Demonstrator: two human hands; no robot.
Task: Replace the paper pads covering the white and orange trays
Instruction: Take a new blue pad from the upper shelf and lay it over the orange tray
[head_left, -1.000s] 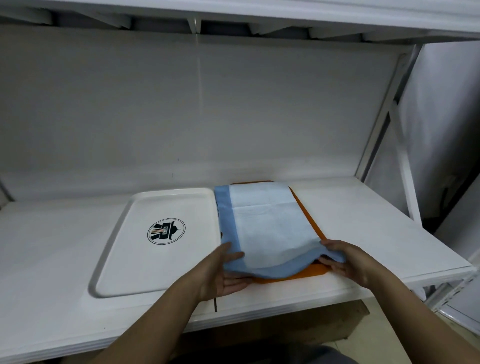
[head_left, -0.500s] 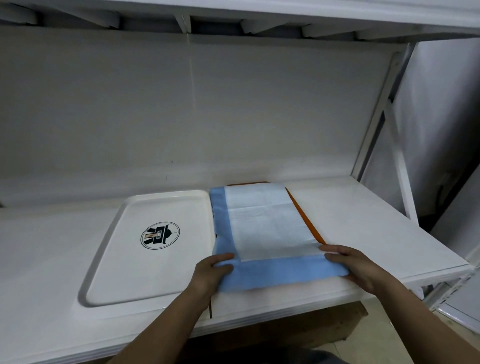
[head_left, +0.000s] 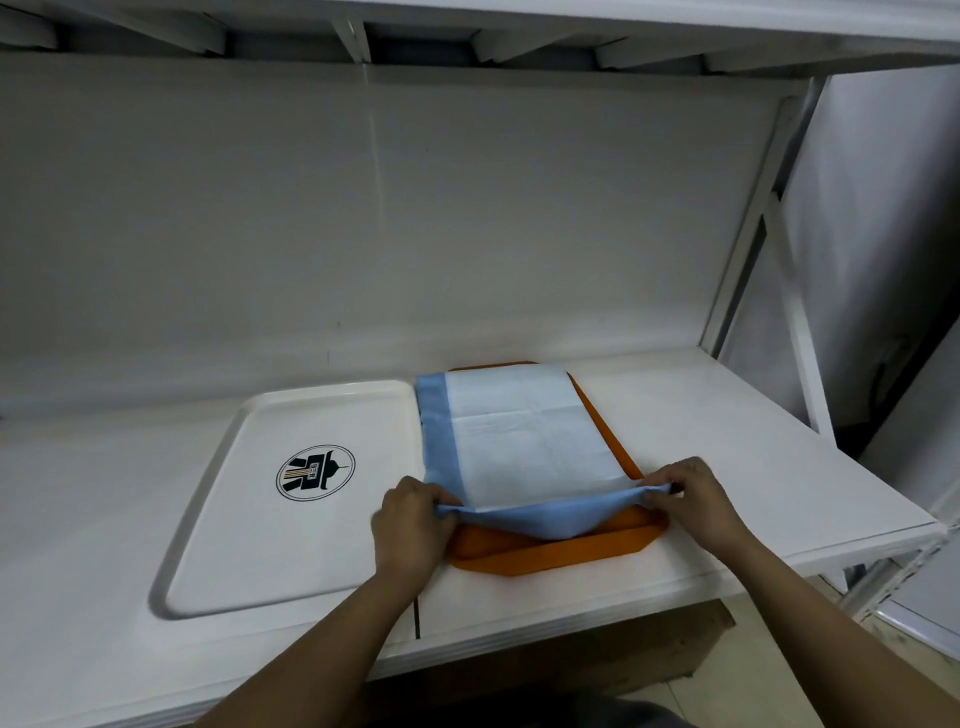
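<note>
As fingers (head_left: 655, 496) pinch: hands (head_left: 415, 525) raised.

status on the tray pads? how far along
Done, apparently: the white tray lies bare, with no pad on it. In hand: the left hand and right hand each pinch a near corner of the blue pad, lifting its near edge off the orange tray; the far part lies flat. Left: seating this pad and covering the white tray. No spare pad is in view.
</note>
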